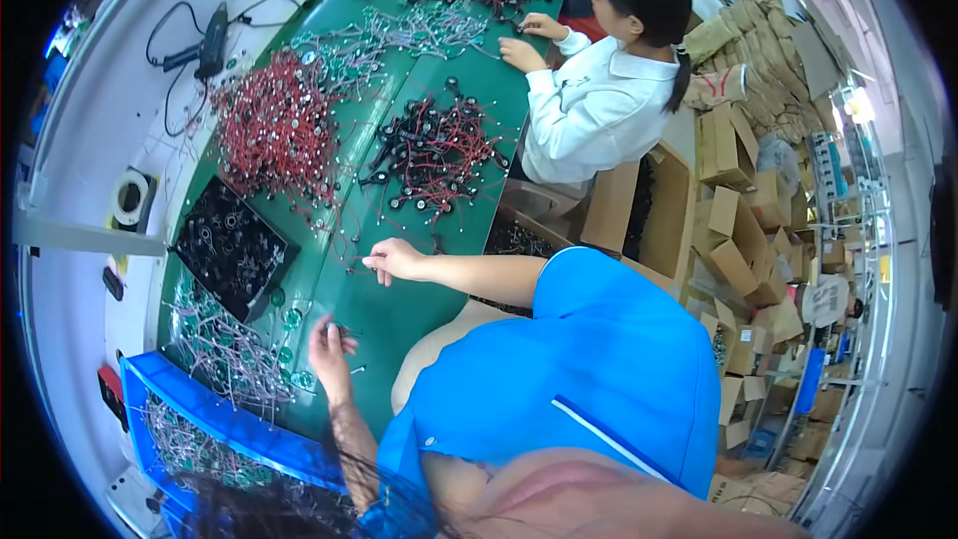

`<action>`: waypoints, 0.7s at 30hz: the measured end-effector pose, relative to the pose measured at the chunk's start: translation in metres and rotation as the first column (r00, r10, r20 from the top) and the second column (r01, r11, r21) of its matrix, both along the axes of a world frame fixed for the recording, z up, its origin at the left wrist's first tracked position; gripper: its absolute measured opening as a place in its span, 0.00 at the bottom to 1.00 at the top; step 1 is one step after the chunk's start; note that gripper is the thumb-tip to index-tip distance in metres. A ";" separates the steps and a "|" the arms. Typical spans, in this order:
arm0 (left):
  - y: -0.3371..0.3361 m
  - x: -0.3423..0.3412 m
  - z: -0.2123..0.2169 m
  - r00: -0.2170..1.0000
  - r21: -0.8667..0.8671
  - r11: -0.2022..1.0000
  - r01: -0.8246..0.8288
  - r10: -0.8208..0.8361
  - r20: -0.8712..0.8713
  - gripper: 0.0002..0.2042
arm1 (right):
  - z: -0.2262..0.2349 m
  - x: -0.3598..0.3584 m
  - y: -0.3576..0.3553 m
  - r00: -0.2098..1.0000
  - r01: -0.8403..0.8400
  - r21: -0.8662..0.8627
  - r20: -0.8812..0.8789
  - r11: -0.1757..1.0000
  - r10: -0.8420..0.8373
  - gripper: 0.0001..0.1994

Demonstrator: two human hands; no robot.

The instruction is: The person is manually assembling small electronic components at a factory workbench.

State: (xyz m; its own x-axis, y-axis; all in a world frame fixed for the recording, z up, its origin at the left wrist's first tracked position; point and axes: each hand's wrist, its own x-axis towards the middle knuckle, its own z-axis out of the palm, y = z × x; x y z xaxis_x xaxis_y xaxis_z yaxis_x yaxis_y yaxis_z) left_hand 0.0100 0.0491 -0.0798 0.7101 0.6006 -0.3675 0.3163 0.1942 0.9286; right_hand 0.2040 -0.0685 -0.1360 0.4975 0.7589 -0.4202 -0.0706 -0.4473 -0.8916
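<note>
While my left hand (329, 347) hovers half-closed over the green table (399, 314) — whether it pinches anything I cannot tell — my right hand (396, 260) beyond it is pinched shut on a thin wired part (361, 265). I judge it light, limp and delicate — best gripped at the wire's end. Farther off lie the black tray (232, 245) and red wire heap (274, 130).

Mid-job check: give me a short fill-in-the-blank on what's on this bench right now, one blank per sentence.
1. The bench top is covered in a ____ mat.
2. The big heap of wires beside the black tray is ____.
3. The crate near the left hand is ____.
4. The right hand pinches a thin ____.

Missing words: green; red; blue; wire
</note>
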 end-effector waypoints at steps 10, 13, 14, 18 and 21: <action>-0.031 -0.019 0.005 0.998 -0.064 0.998 -0.025 0.029 0.056 0.10 | 0.045 -0.020 -0.015 0.867 -0.010 0.191 -0.488 0.981 0.104 0.18; -0.039 -0.022 0.007 0.998 -0.041 0.999 -0.036 0.038 0.058 0.10 | 0.056 -0.030 -0.016 0.889 0.085 0.156 -0.458 0.984 -0.004 0.13; -0.041 -0.023 0.007 0.998 -0.018 0.999 -0.033 0.034 0.051 0.09 | 0.053 -0.033 -0.014 0.917 0.136 0.112 -0.390 0.984 -0.082 0.11; -0.043 -0.022 0.002 0.994 -0.001 0.999 -0.053 0.053 0.097 0.08 | 0.043 -0.044 -0.013 0.964 0.208 0.237 -0.214 0.949 -0.158 0.05; -0.044 -0.020 0.005 0.994 0.089 0.994 -0.069 0.060 0.096 0.08 | 0.055 -0.058 -0.016 0.991 0.071 0.282 0.088 0.957 -0.099 0.02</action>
